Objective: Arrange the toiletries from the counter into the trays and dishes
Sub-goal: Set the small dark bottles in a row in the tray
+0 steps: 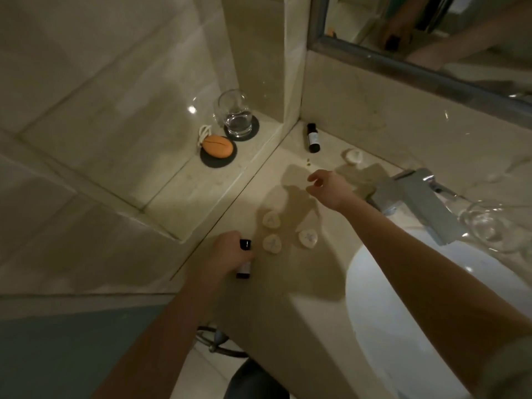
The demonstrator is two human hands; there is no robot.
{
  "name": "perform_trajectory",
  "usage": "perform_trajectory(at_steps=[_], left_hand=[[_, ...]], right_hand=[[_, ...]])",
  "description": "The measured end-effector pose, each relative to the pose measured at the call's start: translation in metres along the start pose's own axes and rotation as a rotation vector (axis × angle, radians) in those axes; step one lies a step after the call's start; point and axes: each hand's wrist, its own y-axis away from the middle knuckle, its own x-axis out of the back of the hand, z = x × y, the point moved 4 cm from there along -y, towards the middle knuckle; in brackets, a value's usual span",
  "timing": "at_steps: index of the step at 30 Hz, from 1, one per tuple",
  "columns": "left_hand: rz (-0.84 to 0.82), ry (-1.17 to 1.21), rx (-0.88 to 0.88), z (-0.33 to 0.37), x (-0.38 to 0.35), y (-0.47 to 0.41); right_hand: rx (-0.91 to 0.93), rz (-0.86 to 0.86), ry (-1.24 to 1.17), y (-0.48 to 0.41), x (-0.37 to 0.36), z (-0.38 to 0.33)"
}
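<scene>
My left hand grips a small dark bottle with a black cap and a pale label, near the counter's left edge. Just right of it lie three round wrapped soaps on the beige counter. My right hand hovers over the counter farther back, fingers loosely curled, holding nothing. A second dark bottle lies in the back corner, and a fourth round soap sits to its right by the wall.
On the raised ledge at left, an orange soap sits on a dark round dish, and a glass stands on a dark coaster. A chrome faucet, the white basin and another glass are at right.
</scene>
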Motion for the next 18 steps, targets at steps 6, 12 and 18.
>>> perform_trajectory(at_steps=[6,12,18], left_hand=[[0.160,0.116,-0.110,0.031,0.037,-0.019],[0.216,0.272,-0.178,0.064,0.062,-0.054],[0.193,0.298,-0.226,0.084,0.070,-0.078]], right_hand=[[-0.103,0.134,-0.022,-0.052,0.022,0.005],[-0.180,0.198,0.052,-0.108,0.030,-0.003],[-0.288,0.160,0.095,-0.146,0.021,0.000]])
